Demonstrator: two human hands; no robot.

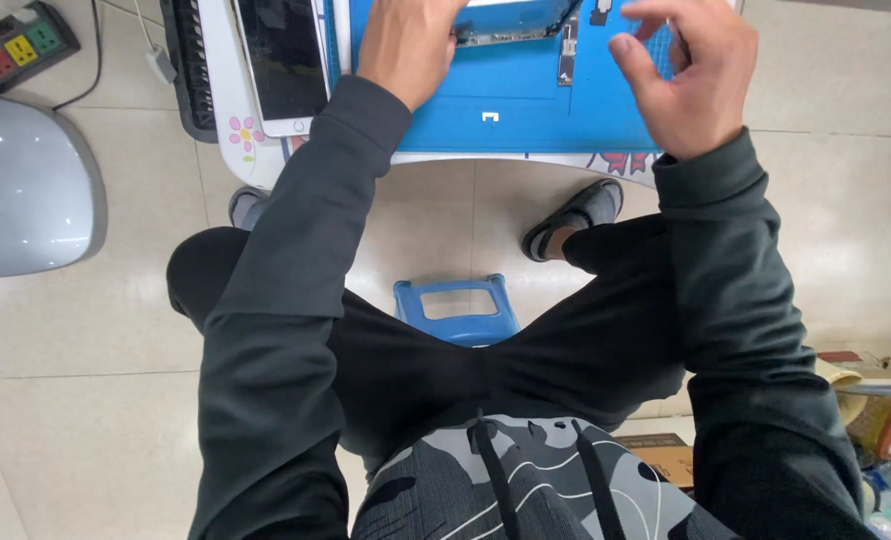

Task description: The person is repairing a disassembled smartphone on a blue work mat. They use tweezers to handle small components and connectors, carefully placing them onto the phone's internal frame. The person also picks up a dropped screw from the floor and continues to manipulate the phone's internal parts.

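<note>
My left hand (406, 45) rests on a blue work mat (526, 115) at the top of the view, its fingers touching the edge of an opened phone body (511, 28) with exposed parts. Whether it grips the phone is hidden by the frame edge. My right hand (691, 70) hovers over the mat's right side with fingers curled and apart, holding nothing I can see. A small dark part (569, 50) lies on the mat between the hands.
A white phone screen (284, 62) lies left of the mat on a small white table (228, 110). A power strip (16, 45) and a grey rounded object (21, 185) sit on the tiled floor at left. A blue stool (456, 310) is under me; boxes (876, 400) lie at right.
</note>
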